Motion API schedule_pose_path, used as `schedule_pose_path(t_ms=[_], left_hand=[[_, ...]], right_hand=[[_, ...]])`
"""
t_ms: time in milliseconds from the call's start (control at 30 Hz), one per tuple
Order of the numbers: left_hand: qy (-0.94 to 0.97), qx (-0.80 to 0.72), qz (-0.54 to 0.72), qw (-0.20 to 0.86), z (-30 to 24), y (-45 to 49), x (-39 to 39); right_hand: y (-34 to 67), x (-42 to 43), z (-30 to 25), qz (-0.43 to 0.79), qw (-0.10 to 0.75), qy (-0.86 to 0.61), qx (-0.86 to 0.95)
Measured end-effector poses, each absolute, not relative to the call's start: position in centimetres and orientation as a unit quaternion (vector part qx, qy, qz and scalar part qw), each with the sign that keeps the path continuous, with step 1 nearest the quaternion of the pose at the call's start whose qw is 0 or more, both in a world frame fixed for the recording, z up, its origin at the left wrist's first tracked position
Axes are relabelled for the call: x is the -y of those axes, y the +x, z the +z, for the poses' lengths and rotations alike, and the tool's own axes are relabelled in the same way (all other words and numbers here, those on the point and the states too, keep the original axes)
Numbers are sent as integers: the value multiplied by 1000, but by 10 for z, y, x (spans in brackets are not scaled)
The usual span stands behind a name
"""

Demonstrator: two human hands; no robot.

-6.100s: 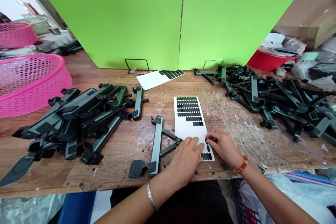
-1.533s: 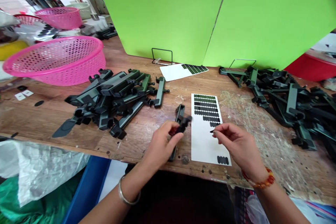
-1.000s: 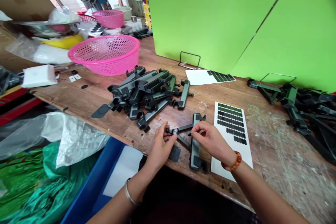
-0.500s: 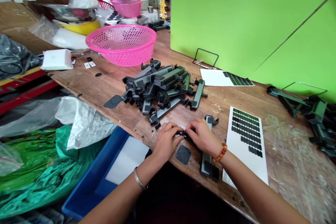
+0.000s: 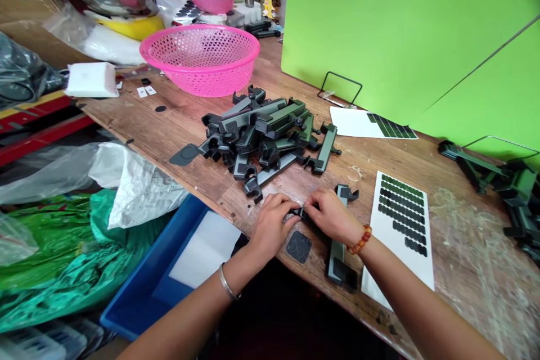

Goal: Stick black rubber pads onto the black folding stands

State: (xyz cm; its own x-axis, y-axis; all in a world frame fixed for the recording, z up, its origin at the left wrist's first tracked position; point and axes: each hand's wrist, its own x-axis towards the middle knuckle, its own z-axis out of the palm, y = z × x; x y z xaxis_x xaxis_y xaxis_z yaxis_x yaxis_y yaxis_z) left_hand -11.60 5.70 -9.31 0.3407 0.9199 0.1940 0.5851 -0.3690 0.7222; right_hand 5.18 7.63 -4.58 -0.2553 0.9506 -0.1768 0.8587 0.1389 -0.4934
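My left hand (image 5: pixel 272 228) pinches the end of a black plastic part (image 5: pixel 297 212) between thumb and fingers, low over the table's near edge. From the other side, my right hand (image 5: pixel 335 216) has its fingers closed on the same part and hides much of it. Beneath my right wrist lies a grey-black clamp-like bracket (image 5: pixel 336 259) with hooked ends. A heap of similar brackets (image 5: pixel 270 129) sits just beyond my hands. To the right is a white sheet with rows of black stickers (image 5: pixel 400 208). A dark rounded square (image 5: pixel 298 247) shows on the wood below my hands.
A pink perforated basket (image 5: pixel 200 76) stands behind the heap. A green board (image 5: pixel 371 28) rises at the back, with another sticker sheet (image 5: pixel 352 122) before it. More brackets (image 5: pixel 514 191) lie far right. A blue bin (image 5: pixel 139 287) is below the table's left edge.
The view has shifted slightly, so the table things appear a little higher and further right. Both hands stay on the black part, with only slight finger movement.
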Motion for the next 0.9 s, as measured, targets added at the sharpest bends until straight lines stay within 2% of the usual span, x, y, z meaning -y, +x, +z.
schedule_pose_path(t_ms=[333, 667, 900], left_hand=[[770, -491, 302, 274, -94, -116, -56], [768, -492, 304, 275, -92, -115, -56], [766, -490, 309, 278, -93, -115, -56]], right_hand=[[51, -75, -47, 262, 102, -617, 735], [55, -43, -57, 181, 226, -551, 783], [59, -35, -60, 145, 220, -516, 815]])
